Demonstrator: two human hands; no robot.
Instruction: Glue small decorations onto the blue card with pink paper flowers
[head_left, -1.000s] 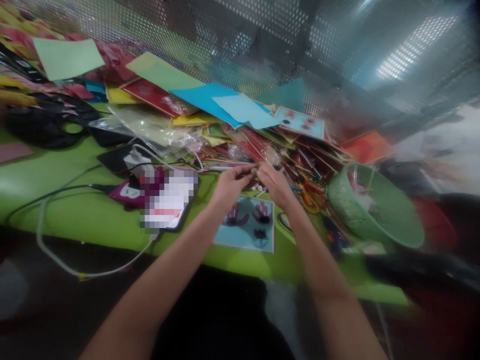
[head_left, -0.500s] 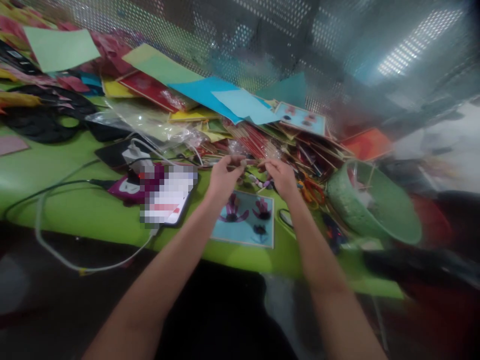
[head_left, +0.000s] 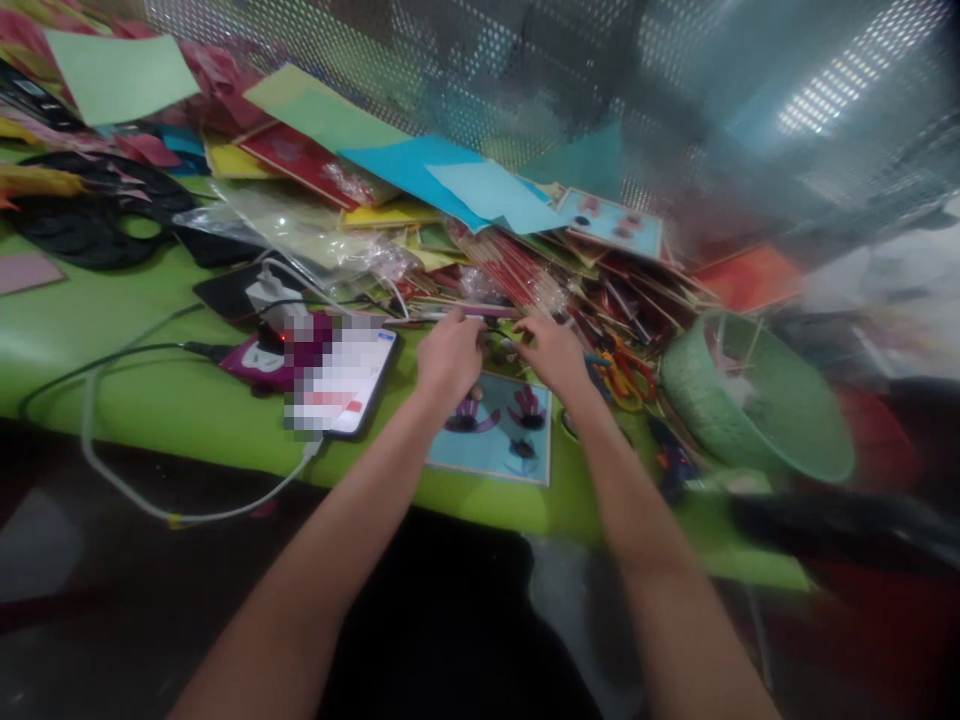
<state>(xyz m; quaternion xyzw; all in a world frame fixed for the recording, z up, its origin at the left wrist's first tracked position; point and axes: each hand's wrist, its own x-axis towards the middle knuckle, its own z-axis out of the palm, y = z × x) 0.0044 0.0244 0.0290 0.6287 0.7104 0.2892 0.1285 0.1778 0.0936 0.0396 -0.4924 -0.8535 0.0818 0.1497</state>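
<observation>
My left hand (head_left: pixel 448 358) and my right hand (head_left: pixel 551 352) are close together above the far edge of a light blue card (head_left: pixel 496 442) with purple flower shapes. Both hands have their fingers curled around something small that I cannot make out. They sit just in front of a bundle of thin sticks (head_left: pixel 517 280) in a clear wrapper. The card lies flat on the green table (head_left: pixel 135 400).
A phone (head_left: pixel 341 380) with a white cable lies left of my hands. A green bowl (head_left: pixel 750 400) stands at the right, orange-handled scissors (head_left: pixel 626 378) beside it. Coloured paper sheets (head_left: pixel 420 180) and cards pile up behind. A perforated metal screen rises at the back.
My hands have dropped lower onto the far edge of the blue card and stayed close together. The view shifted slightly.
</observation>
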